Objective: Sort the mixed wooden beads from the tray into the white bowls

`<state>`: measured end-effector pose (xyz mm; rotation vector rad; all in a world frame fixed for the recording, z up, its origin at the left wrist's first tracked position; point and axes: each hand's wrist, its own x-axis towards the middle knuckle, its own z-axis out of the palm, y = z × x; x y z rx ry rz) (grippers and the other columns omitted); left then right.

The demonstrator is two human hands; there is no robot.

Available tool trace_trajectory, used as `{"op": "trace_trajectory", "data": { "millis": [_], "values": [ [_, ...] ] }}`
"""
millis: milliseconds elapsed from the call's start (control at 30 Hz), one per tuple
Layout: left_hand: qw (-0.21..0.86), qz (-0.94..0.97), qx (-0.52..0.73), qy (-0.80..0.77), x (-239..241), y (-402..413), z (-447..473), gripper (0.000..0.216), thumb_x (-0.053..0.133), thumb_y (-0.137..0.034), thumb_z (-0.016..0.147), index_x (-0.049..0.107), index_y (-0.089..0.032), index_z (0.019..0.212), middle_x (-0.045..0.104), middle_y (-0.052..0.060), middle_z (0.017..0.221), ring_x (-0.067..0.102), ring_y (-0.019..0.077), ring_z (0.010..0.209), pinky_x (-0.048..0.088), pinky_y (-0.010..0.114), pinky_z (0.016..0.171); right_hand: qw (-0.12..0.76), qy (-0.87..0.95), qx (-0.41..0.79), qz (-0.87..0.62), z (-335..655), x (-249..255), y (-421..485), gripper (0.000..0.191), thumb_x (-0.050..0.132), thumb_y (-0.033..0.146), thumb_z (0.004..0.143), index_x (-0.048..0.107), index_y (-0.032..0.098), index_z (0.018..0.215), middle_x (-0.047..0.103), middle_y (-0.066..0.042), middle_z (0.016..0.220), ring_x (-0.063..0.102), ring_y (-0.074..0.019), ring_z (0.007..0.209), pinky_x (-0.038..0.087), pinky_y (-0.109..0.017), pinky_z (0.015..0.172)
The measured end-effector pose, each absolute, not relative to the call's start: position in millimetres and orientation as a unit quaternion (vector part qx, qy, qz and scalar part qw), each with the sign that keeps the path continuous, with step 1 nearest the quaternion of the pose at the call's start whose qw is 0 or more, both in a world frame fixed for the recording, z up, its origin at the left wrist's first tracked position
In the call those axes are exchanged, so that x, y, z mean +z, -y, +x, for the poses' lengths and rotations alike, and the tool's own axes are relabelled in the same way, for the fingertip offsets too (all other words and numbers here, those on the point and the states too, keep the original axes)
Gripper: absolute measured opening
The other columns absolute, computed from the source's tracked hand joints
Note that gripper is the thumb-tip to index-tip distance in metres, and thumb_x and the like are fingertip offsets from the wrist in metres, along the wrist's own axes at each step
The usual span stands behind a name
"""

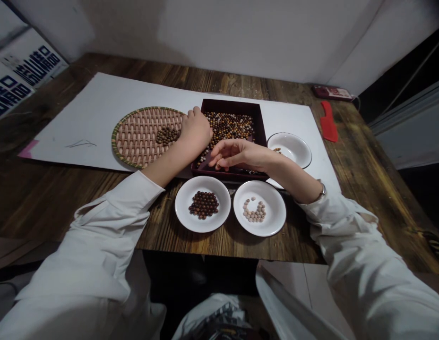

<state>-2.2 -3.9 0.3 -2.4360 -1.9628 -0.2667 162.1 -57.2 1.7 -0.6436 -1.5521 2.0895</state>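
My left hand [196,126] is curled closed at the left rim of a dark red box [233,175], beside the round woven tray [134,137]. Its fingertips face away, so anything in them is hidden. Many mixed brown, yellow and pale beads [229,125] fill much of the box. Over the box's front part hovers my right hand [240,155], thumb and fingers pinched on what looks like a small bead [218,166]. A cluster of olive-brown beads [167,136] lies on the tray's right side.
In front of the box stand a white dish [182,208] of dark red-brown beads and a white dish [276,222] of pale beads. Another white dish [299,148] with a few yellowish beads is at the right, another partly hidden below it. A red scraper [328,123] lies farther right.
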Motion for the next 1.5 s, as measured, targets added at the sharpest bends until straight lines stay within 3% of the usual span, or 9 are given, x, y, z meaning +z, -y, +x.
{"op": "trace_trajectory", "data": {
  "millis": [233, 433, 567, 733, 900, 1067, 1267, 1500],
  "values": [
    [0.034, -0.764, -0.043, 0.642, 9.1, 11.1, 1.2, 0.044, 0.04, -0.022, 0.095, 0.055, 0.0, 0.129, 0.054, 0.023, 0.134, 0.051, 0.0341, 0.123, 0.044, 0.043, 0.105, 0.267, 0.553, 0.738, -0.281, 160.5, 0.7, 55.6, 0.02, 0.077, 0.011, 0.078, 0.062, 0.016, 0.09, 0.075, 0.0, 0.086, 0.067, -0.0075, 0.076, 0.048, -0.014, 0.061],
    [-0.011, -0.762, -0.074, 0.643, 10.4, 12.8, 0.8, 0.045, 0.037, -0.027, 0.098, 0.054, -0.005, 0.134, 0.052, 0.019, 0.135, 0.047, 0.0339, 0.127, 0.04, 0.046, 0.109, 0.265, 0.561, 0.727, -0.294, 161.4, -0.1, 54.7, 0.022, 0.078, 0.015, 0.078, 0.061, 0.015, 0.091, 0.071, 0.002, 0.077, 0.063, -0.0064, 0.064, 0.044, -0.015, 0.053],
    [0.015, -0.766, -0.058, 0.64, 9.8, 11.7, 1.4, 0.045, 0.045, -0.025, 0.094, 0.054, -0.002, 0.132, 0.053, 0.023, 0.136, 0.049, 0.0348, 0.126, 0.042, 0.045, 0.107, 0.274, 0.573, 0.717, -0.288, 161.6, -1.9, 53.9, 0.025, 0.079, 0.019, 0.078, 0.058, 0.015, 0.092, 0.069, 0.002, 0.076, 0.062, -0.0065, 0.06, 0.043, -0.016, 0.049],
    [0.041, -0.769, -0.05, 0.636, 8.2, 11.0, 1.4, 0.044, 0.044, -0.024, 0.094, 0.056, 0.0, 0.13, 0.055, 0.026, 0.133, 0.053, 0.0348, 0.123, 0.044, 0.043, 0.105, 0.295, 0.613, 0.662, -0.314, 157.4, -8.0, 51.5, 0.021, 0.076, 0.015, 0.078, 0.058, 0.016, 0.088, 0.07, 0.0, 0.079, 0.062, -0.0083, 0.061, 0.044, -0.017, 0.049],
    [0.022, -0.774, -0.075, 0.628, 4.8, 9.3, 0.3, 0.052, 0.044, -0.027, 0.094, 0.048, -0.002, 0.139, 0.052, 0.027, 0.134, 0.049, 0.0375, 0.126, 0.041, 0.046, 0.107, 0.329, 0.672, 0.559, -0.358, 151.7, -9.6, 54.5, 0.015, 0.068, 0.006, 0.077, 0.06, 0.018, 0.082, 0.065, 0.001, 0.075, 0.06, -0.0106, 0.064, 0.051, -0.02, 0.056],
    [0.02, -0.777, -0.07, 0.625, 3.9, 8.2, -0.2, 0.053, 0.043, -0.029, 0.094, 0.047, -0.002, 0.14, 0.052, 0.027, 0.134, 0.049, 0.038, 0.126, 0.04, 0.047, 0.107, 0.32, 0.706, 0.52, -0.358, 151.2, -12.1, 55.1, 0.013, 0.061, 0.009, 0.083, 0.062, 0.019, 0.09, 0.066, -0.001, 0.083, 0.06, -0.0129, 0.064, 0.053, -0.026, 0.061],
    [0.034, -0.778, -0.067, 0.624, -0.6, 4.5, -1.3, 0.054, 0.043, -0.032, 0.095, 0.046, -0.001, 0.14, 0.052, 0.026, 0.132, 0.049, 0.0364, 0.126, 0.04, 0.044, 0.107, 0.334, 0.809, 0.239, -0.421, 149.3, -8.2, 65.7, 0.02, 0.05, 0.004, 0.088, 0.065, 0.017, 0.093, 0.067, -0.01, 0.096, 0.061, -0.0221, 0.092, 0.047, -0.033, 0.086],
    [0.039, -0.777, -0.042, 0.626, 5.1, 8.5, 0.1, 0.055, 0.041, -0.031, 0.096, 0.042, 0.002, 0.141, 0.052, 0.026, 0.131, 0.05, 0.0359, 0.125, 0.041, 0.044, 0.107, 0.226, 0.842, 0.093, -0.481, 149.1, -1.9, 74.2, 0.024, 0.045, 0.005, 0.092, 0.064, 0.012, 0.104, 0.062, -0.014, 0.104, 0.058, -0.0226, 0.09, 0.045, -0.032, 0.079]
  ]
}}
